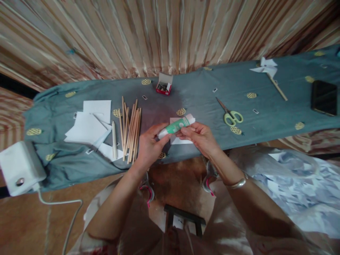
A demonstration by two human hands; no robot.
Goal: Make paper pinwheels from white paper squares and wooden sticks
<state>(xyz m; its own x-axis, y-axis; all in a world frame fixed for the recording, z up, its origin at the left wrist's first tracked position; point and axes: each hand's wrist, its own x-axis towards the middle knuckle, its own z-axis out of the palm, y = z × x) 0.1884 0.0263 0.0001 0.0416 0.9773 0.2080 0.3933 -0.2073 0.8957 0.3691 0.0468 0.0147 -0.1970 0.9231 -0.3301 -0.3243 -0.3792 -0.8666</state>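
The tube [174, 127] is green and white, the cloth [196, 92] pineapple-patterned

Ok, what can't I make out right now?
Head view: print on the green-and-white tube, too small and blurred.
Head view: part of the white paper, hidden by tube and right hand.
Head view: small pieces in the red box, too small to identify.
Head view: far end of the white cable, cut off by bottom edge.

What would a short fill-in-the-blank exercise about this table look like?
1. The left hand holds a white and ____ tube.
2. Only the ____ arm wears a bracelet.
3. The small open box has a ____ front.
4. The wooden sticks lie to the ____ of the scissors.

Missing words: green; right; red; left.
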